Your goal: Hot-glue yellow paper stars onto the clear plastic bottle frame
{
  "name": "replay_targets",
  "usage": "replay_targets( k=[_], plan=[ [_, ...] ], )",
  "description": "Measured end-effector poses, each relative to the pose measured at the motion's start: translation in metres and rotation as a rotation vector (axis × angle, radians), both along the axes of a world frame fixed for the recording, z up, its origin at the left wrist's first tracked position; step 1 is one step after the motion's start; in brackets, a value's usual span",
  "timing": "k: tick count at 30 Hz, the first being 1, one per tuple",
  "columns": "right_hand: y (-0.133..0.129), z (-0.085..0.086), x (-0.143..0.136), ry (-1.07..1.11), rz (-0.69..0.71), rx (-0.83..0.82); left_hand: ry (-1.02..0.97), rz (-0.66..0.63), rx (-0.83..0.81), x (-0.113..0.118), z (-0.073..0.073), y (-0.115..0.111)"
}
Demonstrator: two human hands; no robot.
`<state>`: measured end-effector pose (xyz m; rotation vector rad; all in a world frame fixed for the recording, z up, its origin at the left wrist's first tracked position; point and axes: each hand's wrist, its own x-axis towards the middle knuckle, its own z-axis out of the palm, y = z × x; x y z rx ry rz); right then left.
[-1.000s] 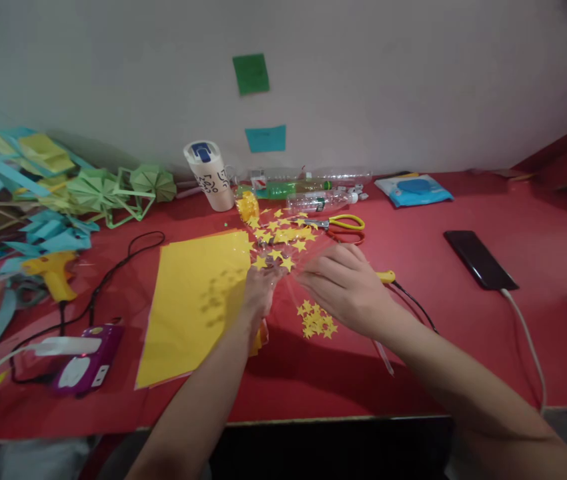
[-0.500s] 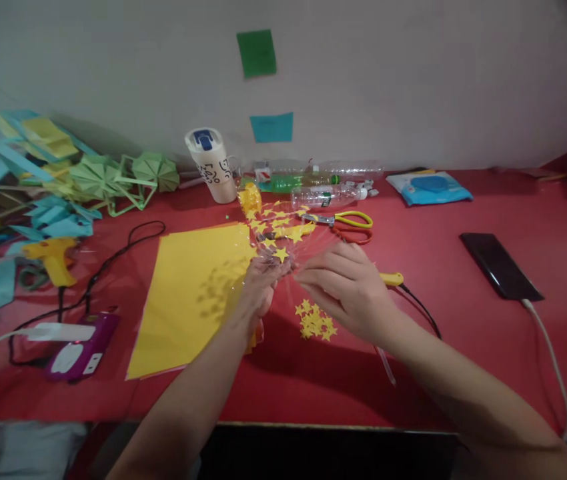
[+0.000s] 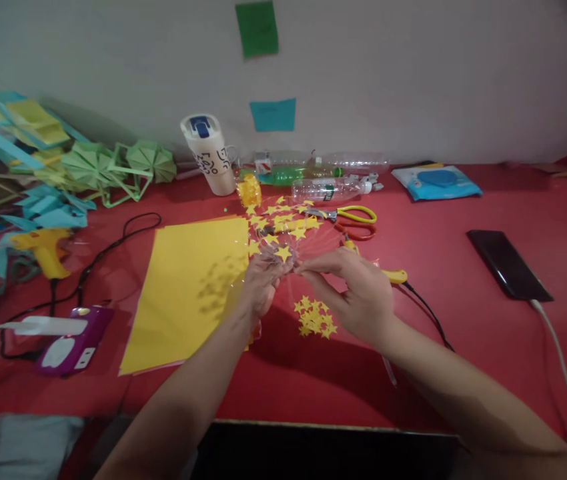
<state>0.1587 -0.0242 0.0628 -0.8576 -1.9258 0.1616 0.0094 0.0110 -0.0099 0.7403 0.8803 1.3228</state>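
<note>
The bunch of clear strips and stars [image 3: 271, 238] is held up above the table [image 3: 438, 247], between its back and front edges. The left hand [image 3: 263, 283] is curled closed round the near end; the right hand [image 3: 358, 290] has thumb and fingertips pinched together there — what sits between them is too small to tell. The likeliest trouble seems a bent strip or a star knocked loose, with fingers so close among thin plastic. The right wrist could also sweep the loose stars [image 3: 313, 317] toward the table's front edge. A corded tool [image 3: 394, 276] lies just behind that hand, so a nudge could shift it — or burn, if it is hot. Toward the back edge, the scissors [image 3: 333, 215] could snag the strips if the bunch dips.
</note>
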Motion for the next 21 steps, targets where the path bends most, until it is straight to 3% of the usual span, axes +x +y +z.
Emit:
replay_targets(
  k=[12, 17, 21],
  plan=[
    [0.002, 0.000, 0.000, -0.128, -0.065, 0.083, 0.009, 0.023, -0.026, 0.001, -0.002, 0.000],
    [0.000, 0.002, 0.000, -0.135, 0.023, 0.146, 0.015, 0.030, -0.009, 0.002, 0.003, -0.002],
    [-0.001, 0.000, 0.000, -0.108, 0.029, 0.107, 0.001, 0.036, -0.007, 0.002, 0.009, -0.003]
  ],
)
